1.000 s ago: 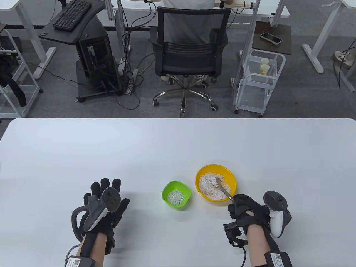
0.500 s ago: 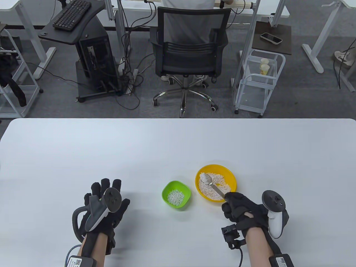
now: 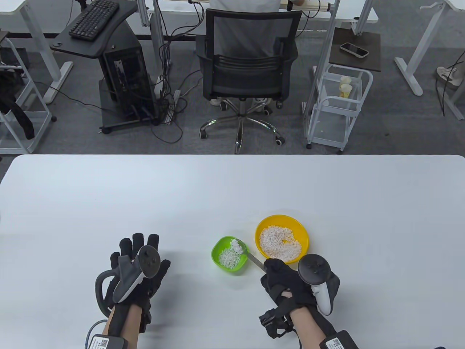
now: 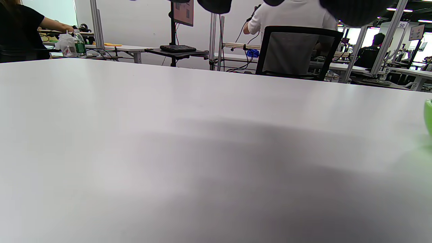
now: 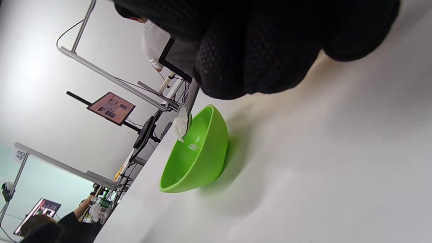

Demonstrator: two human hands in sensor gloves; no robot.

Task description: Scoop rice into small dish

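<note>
A small green dish point(image 3: 218, 247) point(image 5: 202, 155) with some white rice sits on the white table, left of a yellow bowl point(image 3: 301, 232) holding more rice. My right hand point(image 3: 279, 278) grips the handle of a metal spoon point(image 3: 250, 256). The spoon's bowl, heaped with rice point(image 3: 237, 246) point(image 5: 179, 126), is tipped over the dish's right side, and grains are falling from it in the right wrist view. My left hand point(image 3: 140, 267) lies flat on the table to the left, fingers spread, holding nothing. A sliver of the green dish point(image 4: 428, 116) shows at the left wrist view's right edge.
The white table point(image 3: 232, 189) stretches wide beyond the bowls. Past its far edge stand a black office chair point(image 3: 249, 61), a black computer stand point(image 3: 120, 65) and a white wire cart point(image 3: 338, 105).
My right hand carried the loaded spoon out of the yellow bowl leftward to the green dish and tipped it. The left hand stayed put.
</note>
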